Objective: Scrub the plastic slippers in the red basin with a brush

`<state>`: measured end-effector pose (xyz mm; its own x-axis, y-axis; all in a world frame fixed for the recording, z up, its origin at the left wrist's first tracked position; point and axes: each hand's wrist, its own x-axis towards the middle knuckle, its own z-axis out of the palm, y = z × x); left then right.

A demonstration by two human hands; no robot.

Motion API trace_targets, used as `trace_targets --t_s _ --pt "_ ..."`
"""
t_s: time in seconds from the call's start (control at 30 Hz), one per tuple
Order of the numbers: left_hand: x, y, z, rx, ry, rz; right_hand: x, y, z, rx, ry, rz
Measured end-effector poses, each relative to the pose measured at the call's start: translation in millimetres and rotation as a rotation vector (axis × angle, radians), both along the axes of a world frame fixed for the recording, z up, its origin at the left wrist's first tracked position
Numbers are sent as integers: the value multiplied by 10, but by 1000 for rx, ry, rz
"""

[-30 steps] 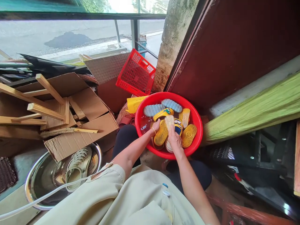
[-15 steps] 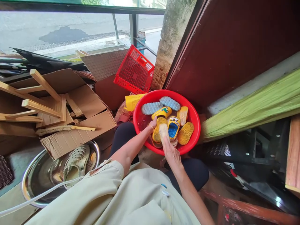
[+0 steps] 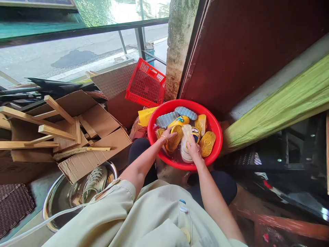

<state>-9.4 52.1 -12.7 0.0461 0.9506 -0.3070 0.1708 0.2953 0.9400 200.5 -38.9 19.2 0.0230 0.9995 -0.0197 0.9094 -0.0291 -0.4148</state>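
Note:
A red basin (image 3: pixel 219 137) between my knees holds several clogs in water. My left hand (image 3: pixel 168 134) grips a yellow clog (image 3: pixel 175 140), tilted with its patterned sole toward me. My right hand (image 3: pixel 194 149) is closed around a pale scrub brush (image 3: pixel 187 129), just right of that clog and apart from it. A white shoe (image 3: pixel 185 152) lies under the brush and right hand. Another yellow clog with a blue inside (image 3: pixel 196 134) is partly covered by the brush. Grey-blue soles (image 3: pixel 167 119) face up at the far side, and a yellow sole (image 3: pixel 207 143) rests at the right.
Behind the basin are a red crate (image 3: pixel 146 82) and a yellow plastic item (image 3: pixel 146 116). At left lie cardboard (image 3: pixel 95 154), a wooden stool (image 3: pixel 74 133) and a steel basin (image 3: pixel 48 202) holding a pale clog (image 3: pixel 94 181). A green cloth (image 3: pixel 277 106) hangs at right.
The brush in my right hand has moved off the held clog's sole, up and to the right. The yellow clog has tilted in my left hand. More of the white shoe shows. The view has shifted slightly.

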Motion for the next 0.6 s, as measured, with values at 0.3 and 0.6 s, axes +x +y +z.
trace_targets --t_s 0.3,0.6 --pt "-53 5 -35 39 271 -74 29 1 -95 30 136 -31" --pt "27 26 -131 12 448 41 -122 -74 -125 -36 33 55"
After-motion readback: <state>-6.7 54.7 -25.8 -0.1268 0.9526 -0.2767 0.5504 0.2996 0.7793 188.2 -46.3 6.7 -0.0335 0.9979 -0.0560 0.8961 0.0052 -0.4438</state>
